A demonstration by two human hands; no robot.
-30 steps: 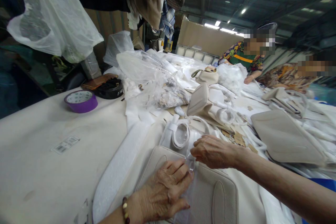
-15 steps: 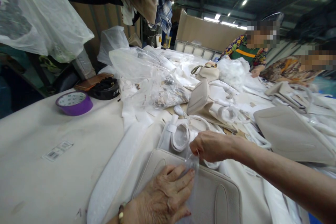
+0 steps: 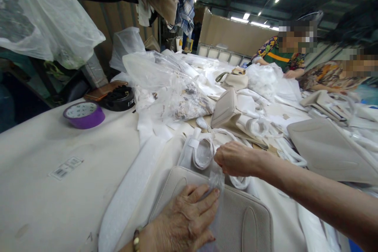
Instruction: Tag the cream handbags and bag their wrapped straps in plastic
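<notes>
Bag (image 3: 232, 216), pale cream, lies on the table (image 3: 35, 145) under the left hand (image 3: 186, 216), which is spread loosely over a clear plastic strip (image 3: 217, 179). The right hand (image 3: 233, 159) grips the strip's far end, near a white coil (image 3: 197, 157)

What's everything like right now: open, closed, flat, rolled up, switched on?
Cream bag: lying flat
Clear plastic: crumpled, partly over the cream bag
Left hand: open, palm down
Right hand: fingers closed on the clear plastic
White coil: wound up
Purple tape roll: lying flat
Ceiling lights: on
</notes>
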